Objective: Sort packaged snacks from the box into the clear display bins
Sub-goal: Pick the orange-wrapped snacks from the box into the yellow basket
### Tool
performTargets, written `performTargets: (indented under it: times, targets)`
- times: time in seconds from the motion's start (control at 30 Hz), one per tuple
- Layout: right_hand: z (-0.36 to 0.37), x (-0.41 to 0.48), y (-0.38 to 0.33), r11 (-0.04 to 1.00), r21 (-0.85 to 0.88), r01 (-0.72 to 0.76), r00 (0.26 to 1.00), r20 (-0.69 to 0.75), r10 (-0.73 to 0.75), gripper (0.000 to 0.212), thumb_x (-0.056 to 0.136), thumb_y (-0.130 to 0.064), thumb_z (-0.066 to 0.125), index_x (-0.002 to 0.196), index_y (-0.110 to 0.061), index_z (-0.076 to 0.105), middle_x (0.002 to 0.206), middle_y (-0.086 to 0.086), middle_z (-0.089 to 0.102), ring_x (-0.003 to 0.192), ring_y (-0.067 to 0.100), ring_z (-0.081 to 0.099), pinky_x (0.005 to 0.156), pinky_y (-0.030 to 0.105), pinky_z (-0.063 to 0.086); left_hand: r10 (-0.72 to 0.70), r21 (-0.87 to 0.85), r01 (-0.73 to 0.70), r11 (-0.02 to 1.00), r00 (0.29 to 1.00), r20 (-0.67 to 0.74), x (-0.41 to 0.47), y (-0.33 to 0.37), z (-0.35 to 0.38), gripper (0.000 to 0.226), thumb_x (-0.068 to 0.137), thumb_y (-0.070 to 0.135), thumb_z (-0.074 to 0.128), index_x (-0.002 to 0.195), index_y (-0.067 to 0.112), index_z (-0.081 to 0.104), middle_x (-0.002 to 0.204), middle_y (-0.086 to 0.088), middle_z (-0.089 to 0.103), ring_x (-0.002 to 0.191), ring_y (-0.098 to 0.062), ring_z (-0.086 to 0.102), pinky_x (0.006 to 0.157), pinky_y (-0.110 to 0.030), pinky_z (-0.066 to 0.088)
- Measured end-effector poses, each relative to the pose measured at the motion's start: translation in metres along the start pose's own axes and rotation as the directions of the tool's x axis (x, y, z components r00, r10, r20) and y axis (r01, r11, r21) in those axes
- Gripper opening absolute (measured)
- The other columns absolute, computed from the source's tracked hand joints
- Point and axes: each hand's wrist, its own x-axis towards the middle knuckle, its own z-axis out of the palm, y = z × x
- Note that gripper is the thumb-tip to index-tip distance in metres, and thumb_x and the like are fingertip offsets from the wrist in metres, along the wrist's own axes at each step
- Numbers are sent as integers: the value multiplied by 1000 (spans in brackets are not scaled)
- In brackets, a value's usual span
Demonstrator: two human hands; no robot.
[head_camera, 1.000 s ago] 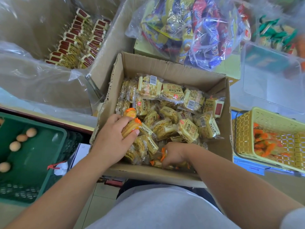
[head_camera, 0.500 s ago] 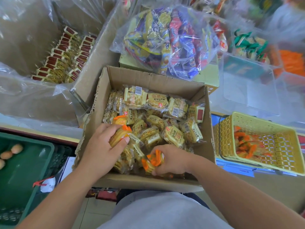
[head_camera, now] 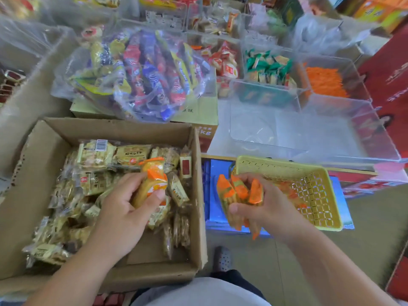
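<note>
An open cardboard box (head_camera: 196, 195) at the lower left holds several yellow-wrapped snacks (head_camera: 97, 155). Over the box my left hand (head_camera: 123, 208) grips orange-and-yellow snack packets (head_camera: 153, 180). To the right of the box, my right hand (head_camera: 262, 204) grips a bunch of orange-ended snack packets (head_camera: 239, 192) just in front of a yellow plastic basket (head_camera: 309, 173). Behind the basket stands a large clear display bin (head_camera: 375, 138) that looks empty. Further back, clear bins hold green packets (head_camera: 267, 65) and orange packets (head_camera: 324, 81).
A clear plastic bag of blue, red and yellow snacks (head_camera: 141, 71) lies on a carton behind the box. A blue surface (head_camera: 215, 195) lies under the basket. Red cartons (head_camera: 390, 69) stand at the right. A grey shoe (head_camera: 223, 259) shows on the floor.
My right hand has lifted out of the box with the orange-ended packets and moved right to the yellow basket. My left hand has risen with its packets. The view swung right.
</note>
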Motion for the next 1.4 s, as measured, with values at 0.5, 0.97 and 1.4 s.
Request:
performTargets:
  times: [0.5, 0.97, 1.4]
  targets:
    - [-181, 16, 152, 732, -672, -109, 988, 5, 151, 63, 72, -47, 83, 129, -38, 57, 106, -10, 71, 93, 5, 68, 74, 20, 49, -19, 161, 21, 987, 1000, -14, -19, 67, 194, 26, 83, 44, 66, 108, 39, 68, 108, 26, 62, 102, 6, 59, 81, -3, 38]
    - [-219, 14, 168, 263, -948, 180, 977, 203, 62, 61, 85, -67, 52, 140, -39, 47, 150, -2, 46, 144, 29, 31, 122, 52, 14, -99, 627, -133, 767, 942, 320, 46, 57, 272, 44, 95, 48, 66, 135, 30, 60, 122, 14, 44, 105, -13, 57, 85, -31, 47]
    - [-227, 10, 174, 450, -881, 147, 989, 138, -52, 47, 84, -60, 56, 126, -38, 61, 130, -12, 61, 133, 19, 42, 117, 40, 21, -411, 835, -183, 519, 803, 431, 68, 19, 309, 62, 101, 57, 47, 157, 49, 21, 168, -22, 19, 143, -44, 41, 116, -48, 35]
